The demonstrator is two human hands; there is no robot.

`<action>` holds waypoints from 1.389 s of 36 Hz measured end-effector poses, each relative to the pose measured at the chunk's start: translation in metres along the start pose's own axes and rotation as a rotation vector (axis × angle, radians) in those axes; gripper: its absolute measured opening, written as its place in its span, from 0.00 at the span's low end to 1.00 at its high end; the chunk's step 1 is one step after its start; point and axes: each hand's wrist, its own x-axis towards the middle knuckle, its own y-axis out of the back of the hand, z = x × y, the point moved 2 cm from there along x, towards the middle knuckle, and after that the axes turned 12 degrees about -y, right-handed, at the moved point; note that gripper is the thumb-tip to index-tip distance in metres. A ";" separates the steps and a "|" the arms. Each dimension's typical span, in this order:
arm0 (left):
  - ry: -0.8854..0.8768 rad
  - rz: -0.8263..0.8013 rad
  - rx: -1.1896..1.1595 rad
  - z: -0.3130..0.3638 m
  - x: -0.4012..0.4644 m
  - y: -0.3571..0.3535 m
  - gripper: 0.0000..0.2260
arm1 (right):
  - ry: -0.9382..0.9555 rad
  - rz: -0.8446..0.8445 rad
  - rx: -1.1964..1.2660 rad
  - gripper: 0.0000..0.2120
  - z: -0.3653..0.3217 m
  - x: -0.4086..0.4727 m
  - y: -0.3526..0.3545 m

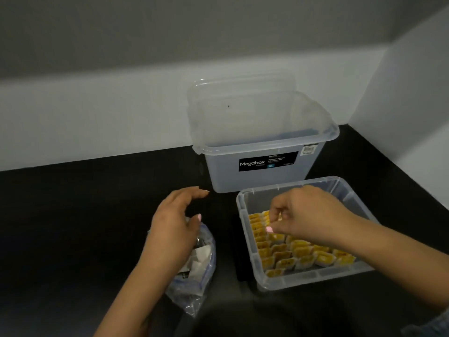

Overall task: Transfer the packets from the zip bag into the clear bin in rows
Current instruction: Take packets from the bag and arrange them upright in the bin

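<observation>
Right hand (303, 215) is down in the clear bin (245, 239) at about 4 o'clock, fingertips pinched on a small packet (279, 217), though it's mostly buried under the fingers. Yellow packets (291, 254) sit in rows along the near half; the far half of the bin floor is bare. Left hand (175, 227) hovers relaxed, fingers loose, over the zip bag (196, 271) at 7 o'clock, hiding its mouth. Contents of the bag are blurry. A taller Megabox tub (262, 154) stands at 12 o'clock, just behind the bin on the black counter (73, 215).
</observation>
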 end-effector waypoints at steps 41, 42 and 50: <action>0.588 -0.409 -0.252 -0.099 -0.041 0.037 0.14 | 0.017 -0.241 -0.070 0.13 -0.174 0.019 -0.075; 0.576 -0.396 -0.260 -0.096 -0.040 0.038 0.14 | 0.056 -0.147 -0.030 0.10 -0.167 0.014 -0.072; 0.554 -0.369 -0.284 -0.072 -0.031 0.042 0.13 | 0.023 0.011 0.487 0.04 -0.101 -0.007 -0.016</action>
